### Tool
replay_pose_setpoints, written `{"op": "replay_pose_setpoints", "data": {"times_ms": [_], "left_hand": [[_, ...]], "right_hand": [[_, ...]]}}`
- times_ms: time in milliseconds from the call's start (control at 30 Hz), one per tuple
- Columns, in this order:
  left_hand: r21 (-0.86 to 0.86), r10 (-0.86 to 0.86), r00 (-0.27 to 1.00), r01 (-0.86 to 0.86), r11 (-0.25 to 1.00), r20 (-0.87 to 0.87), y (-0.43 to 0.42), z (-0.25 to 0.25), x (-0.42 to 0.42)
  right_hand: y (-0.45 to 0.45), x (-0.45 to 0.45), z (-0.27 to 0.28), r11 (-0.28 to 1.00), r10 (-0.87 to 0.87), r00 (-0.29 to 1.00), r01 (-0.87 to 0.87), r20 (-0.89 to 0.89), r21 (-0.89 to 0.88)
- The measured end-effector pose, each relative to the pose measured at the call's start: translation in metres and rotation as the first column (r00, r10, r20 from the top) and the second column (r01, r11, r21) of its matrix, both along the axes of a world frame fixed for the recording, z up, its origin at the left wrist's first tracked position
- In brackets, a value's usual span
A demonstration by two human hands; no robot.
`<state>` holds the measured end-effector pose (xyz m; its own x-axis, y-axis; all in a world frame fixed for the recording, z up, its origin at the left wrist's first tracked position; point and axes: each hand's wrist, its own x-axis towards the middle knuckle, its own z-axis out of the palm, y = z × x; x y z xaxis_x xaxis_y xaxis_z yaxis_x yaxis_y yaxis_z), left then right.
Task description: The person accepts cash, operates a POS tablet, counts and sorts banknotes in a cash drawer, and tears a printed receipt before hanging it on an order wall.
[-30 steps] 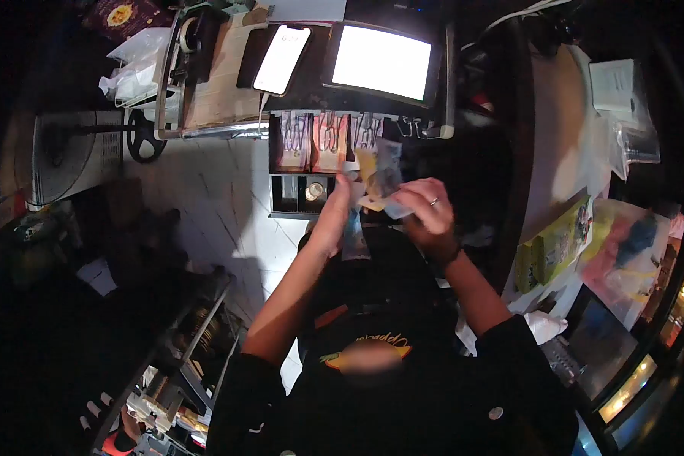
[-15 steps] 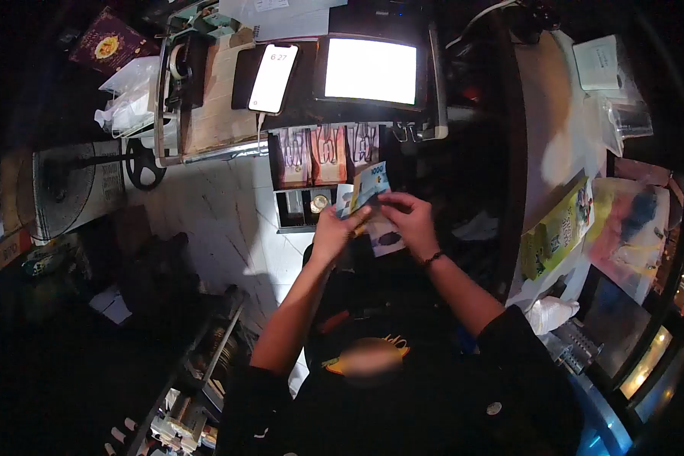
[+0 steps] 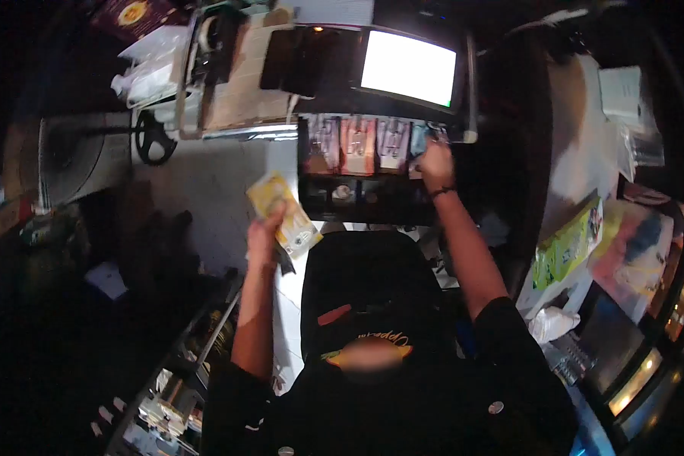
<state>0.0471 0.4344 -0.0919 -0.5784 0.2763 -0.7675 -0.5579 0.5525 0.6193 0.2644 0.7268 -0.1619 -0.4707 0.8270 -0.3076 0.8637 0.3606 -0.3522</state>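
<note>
In the head view, my left hand (image 3: 263, 235) holds a yellow banknote (image 3: 300, 232) upright at the left of the cash drawer (image 3: 372, 199). My right hand (image 3: 438, 166) reaches into the drawer's far right slot, its blurred fingers closed at a blue banknote (image 3: 419, 140). To the left of that hand, purple notes (image 3: 392, 156), orange notes (image 3: 358, 158) and more purple notes (image 3: 324, 152) lie in separate slots under wire clips. Coins (image 3: 343, 192) sit in the front compartment.
A lit tablet screen (image 3: 409, 68) stands behind the drawer. At the left are a tape roll (image 3: 210, 32), a white plastic bag (image 3: 156, 68) and a black round handle (image 3: 155, 138). A green-yellow packet (image 3: 567, 245) lies on the right counter (image 3: 566, 152).
My hands have moved apart: the right went up into the drawer's right slot with a blue note, the left moved left with a yellow note. The phone screen has gone dark.
</note>
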Motion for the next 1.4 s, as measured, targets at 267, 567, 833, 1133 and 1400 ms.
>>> {"op": "replay_pose_setpoints", "data": {"times_ms": [267, 567, 833, 1133, 1400], "left_hand": [[0.414, 0.592, 0.802, -0.514, 0.751, -0.079, -0.067, 0.035, -0.095], [0.363, 0.712, 0.702, -0.668, 0.650, 0.015, -0.092, 0.010, -0.073], [0.326, 0.633, 0.767, -0.627, 0.707, 0.101, -0.078, 0.004, -0.046], [0.283, 0.491, 0.863, -0.503, 0.817, 0.115, -0.052, 0.004, -0.034], [0.278, 0.315, 0.946, -0.323, 0.905, 0.076, -0.015, 0.007, -0.025]], "right_hand": [[-0.027, 0.017, 0.032, 0.762, 0.361, 0.933, -0.293, -0.002, 0.577], [-0.002, 0.011, 0.010, 0.697, 0.506, 0.776, -0.625, 0.376, 0.353], [0.004, -0.025, 0.022, 0.956, 0.252, 0.872, -0.292, 0.419, 0.033], [-0.034, 0.014, 0.056, 0.862, 0.351, 0.874, -0.441, 0.336, 0.248], [-0.026, 0.013, 0.033, 0.886, 0.379, 0.842, -0.450, 0.383, 0.113]]}}
